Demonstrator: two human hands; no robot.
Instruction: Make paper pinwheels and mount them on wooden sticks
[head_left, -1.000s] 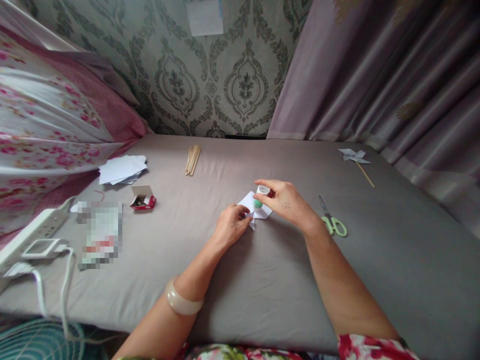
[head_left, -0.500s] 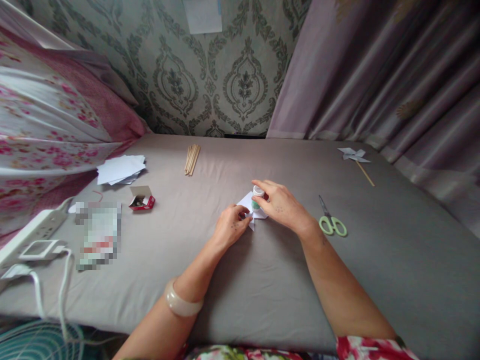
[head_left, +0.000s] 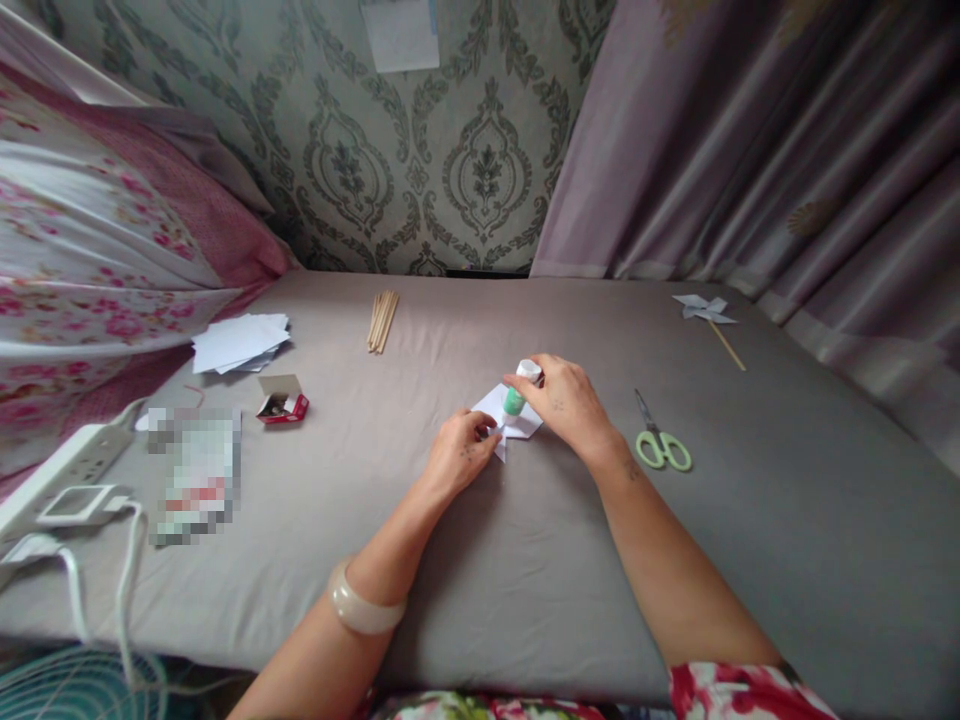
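A white folded paper piece lies on the grey sheet near the middle. My left hand is closed, pinching the paper's near corner against the sheet. My right hand is wrapped round a small glue bottle with a green neck, held upside down so its tip touches the paper. A pale bangle sits on my left wrist.
Green-handled scissors lie right of my hand. A finished paper pinwheel on a stick rests at the far right. Wooden sticks, a stack of white paper, a small red box and a power strip lie to the left.
My right hand has tipped the glue bottle and shifted slightly over the paper. My left hand has kept its pinch in place.
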